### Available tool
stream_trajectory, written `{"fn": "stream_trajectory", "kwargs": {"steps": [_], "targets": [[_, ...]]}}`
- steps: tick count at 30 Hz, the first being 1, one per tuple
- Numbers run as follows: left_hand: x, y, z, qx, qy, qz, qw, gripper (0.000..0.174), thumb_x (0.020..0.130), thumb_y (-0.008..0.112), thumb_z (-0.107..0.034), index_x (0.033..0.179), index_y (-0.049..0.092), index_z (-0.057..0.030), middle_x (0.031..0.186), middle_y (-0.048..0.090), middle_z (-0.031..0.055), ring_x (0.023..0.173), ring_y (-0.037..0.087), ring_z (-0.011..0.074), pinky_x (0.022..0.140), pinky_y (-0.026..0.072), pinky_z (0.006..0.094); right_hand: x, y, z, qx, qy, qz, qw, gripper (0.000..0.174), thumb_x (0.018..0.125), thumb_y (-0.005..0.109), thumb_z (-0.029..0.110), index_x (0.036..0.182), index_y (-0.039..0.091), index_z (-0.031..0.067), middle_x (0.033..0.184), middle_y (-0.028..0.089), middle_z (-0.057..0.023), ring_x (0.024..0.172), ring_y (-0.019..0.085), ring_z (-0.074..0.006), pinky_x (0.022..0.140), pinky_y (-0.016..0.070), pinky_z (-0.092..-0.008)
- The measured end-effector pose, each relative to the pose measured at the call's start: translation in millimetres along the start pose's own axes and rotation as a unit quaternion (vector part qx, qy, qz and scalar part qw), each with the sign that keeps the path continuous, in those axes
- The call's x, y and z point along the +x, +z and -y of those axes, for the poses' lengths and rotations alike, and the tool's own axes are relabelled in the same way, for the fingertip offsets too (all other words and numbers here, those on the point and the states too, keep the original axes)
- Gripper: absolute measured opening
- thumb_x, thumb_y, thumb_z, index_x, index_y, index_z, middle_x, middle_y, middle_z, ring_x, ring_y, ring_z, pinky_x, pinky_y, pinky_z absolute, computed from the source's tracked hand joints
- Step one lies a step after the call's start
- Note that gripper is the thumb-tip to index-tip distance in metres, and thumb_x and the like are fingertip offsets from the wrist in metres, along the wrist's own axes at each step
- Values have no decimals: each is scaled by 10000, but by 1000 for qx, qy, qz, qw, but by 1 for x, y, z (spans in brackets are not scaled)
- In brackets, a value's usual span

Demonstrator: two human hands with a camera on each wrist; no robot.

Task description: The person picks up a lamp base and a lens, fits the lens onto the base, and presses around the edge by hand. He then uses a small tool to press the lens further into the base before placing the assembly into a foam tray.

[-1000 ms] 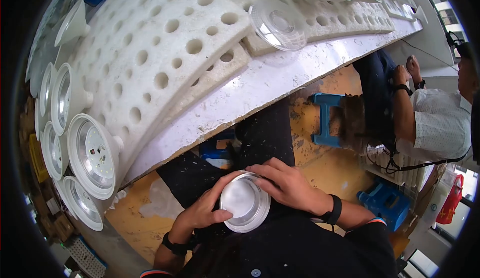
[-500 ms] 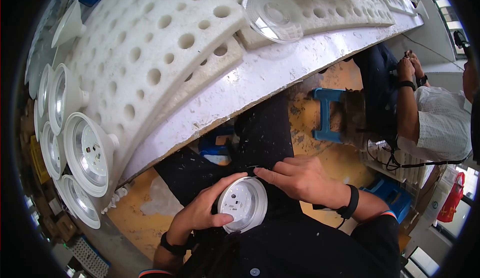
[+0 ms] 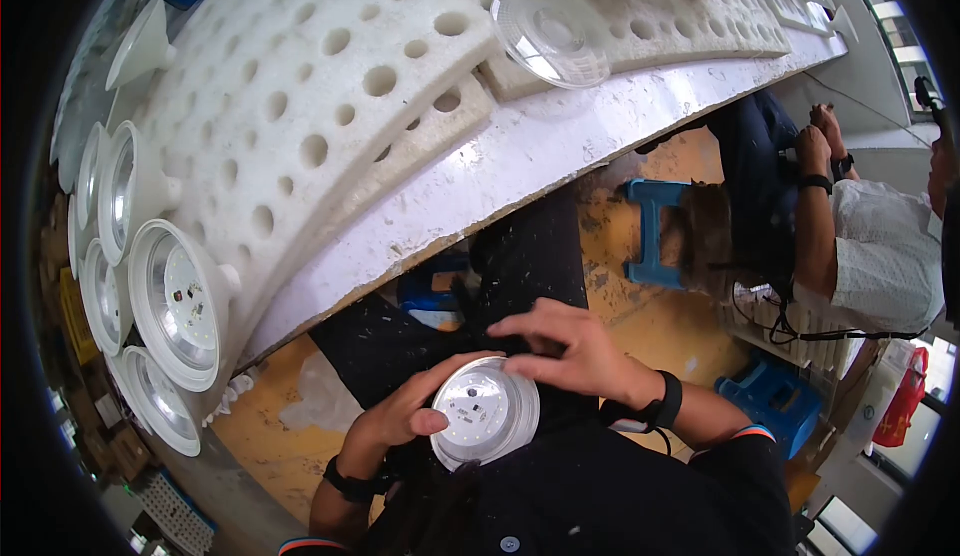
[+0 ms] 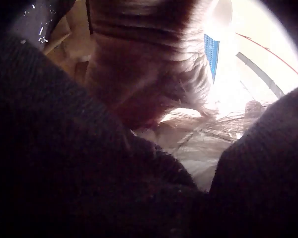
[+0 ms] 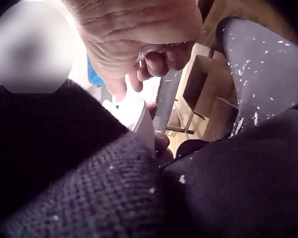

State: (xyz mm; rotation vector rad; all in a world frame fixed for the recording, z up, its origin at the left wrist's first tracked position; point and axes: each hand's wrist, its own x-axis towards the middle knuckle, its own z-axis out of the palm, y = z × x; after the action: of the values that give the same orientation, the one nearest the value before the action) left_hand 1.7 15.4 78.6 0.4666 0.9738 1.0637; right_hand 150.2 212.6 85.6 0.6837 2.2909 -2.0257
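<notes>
In the head view, my left hand (image 3: 412, 411) grips a round white lamp (image 3: 490, 418) by its side, thumb over the rim. The lamp's open face tilts up, showing a shiny inner wall and a pale disc with LEDs and small dark parts. My right hand (image 3: 572, 351) is at the upper right of the rim, thumb near the edge and index finger extended apart from it. In the right wrist view its other fingers (image 5: 161, 60) bend toward the palm beside a small shiny patch; I cannot tell what that is. The left wrist view is dark, with the lamp hidden.
A white foam board (image 3: 300, 106) with many holes lies on the table (image 3: 420, 201). Several similar lamps (image 3: 180, 301) stand along its left side. A clear round cover (image 3: 552, 38) rests behind. Another person (image 3: 880, 226) sits at right, near a blue stool (image 3: 655, 231).
The lamp's face shows its LEDs instead of a white glare. My right hand first rested on the rim, moved right with its index fingertip at the edge, and now spreads thumb and index finger.
</notes>
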Motion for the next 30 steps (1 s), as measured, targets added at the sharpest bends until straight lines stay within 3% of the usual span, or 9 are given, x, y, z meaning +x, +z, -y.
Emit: {"fn": "stream_trajectory", "kwargs": {"steps": [2,7,10,12,14,16,20,24,30], "targets": [[-1,-2,5,-3,11,0,1000,1140,722,564,-805,1427,340,63,1364,472,180,1277,466,251,1064,356,355,5,8,3,-53,-189,-2,980,375,781,789,200,1117,679,77,861,629,-76,698,644,-208,612,534,-322],[-3,-9,8,14,-6,0,1000,1157,715,569,-810,1420,339,78,1344,482,180,1252,483,244,1048,371,350,14,17,-15,-66,-240,48,967,223,834,730,155,1035,692,68,841,631,-63,716,648,-232,638,533,-310],[-1,-6,4,-17,-6,6,1000,1153,713,577,-804,1414,345,81,1328,488,170,1236,489,234,1033,380,349,12,22,-18,-17,-196,-39,980,131,870,690,138,964,685,46,797,644,-55,689,640,-189,625,512,-273],[-1,-2,1,-47,-10,9,999,1149,712,581,-801,1411,350,81,1320,491,164,1231,489,227,1026,382,349,11,22,-12,200,77,-46,976,137,900,671,159,946,681,30,701,617,-30,642,586,-113,547,459,-234],[0,-2,-2,-51,-7,13,999,1135,716,585,-794,1409,358,76,1311,499,159,1225,494,218,1026,384,351,9,21,-14,199,91,-36,975,153,912,666,178,900,662,25,745,620,-24,672,561,-91,577,435,-228],[0,-6,3,-45,-8,13,999,1133,715,589,-789,1410,358,76,1317,501,162,1230,496,219,1033,383,352,8,19,-13,84,-85,-8,993,157,914,668,182,905,663,25,791,620,-37,731,577,-102,634,448,-241],[1,-12,7,-42,-22,23,999,1121,720,590,-775,1409,357,78,1330,503,173,1234,502,230,1046,381,354,11,27,-15,117,-60,1,991,146,923,648,164,906,658,19,801,620,-22,738,578,-101,661,457,-243],[0,-8,1,-57,-5,28,998,1127,706,599,-773,1407,360,77,1343,495,167,1233,501,224,1041,382,346,11,27,-20,309,211,-50,926,336,988,568,323,756,594,81,614,490,50,517,404,-11,453,295,-190],[12,-16,4,-19,137,-87,987,1093,733,578,-741,1426,330,67,1369,473,206,1252,494,289,1062,374,421,-10,46,-49,381,262,40,886,340,982,539,426,928,631,102,634,519,32,445,378,-44,382,252,-213]]}}
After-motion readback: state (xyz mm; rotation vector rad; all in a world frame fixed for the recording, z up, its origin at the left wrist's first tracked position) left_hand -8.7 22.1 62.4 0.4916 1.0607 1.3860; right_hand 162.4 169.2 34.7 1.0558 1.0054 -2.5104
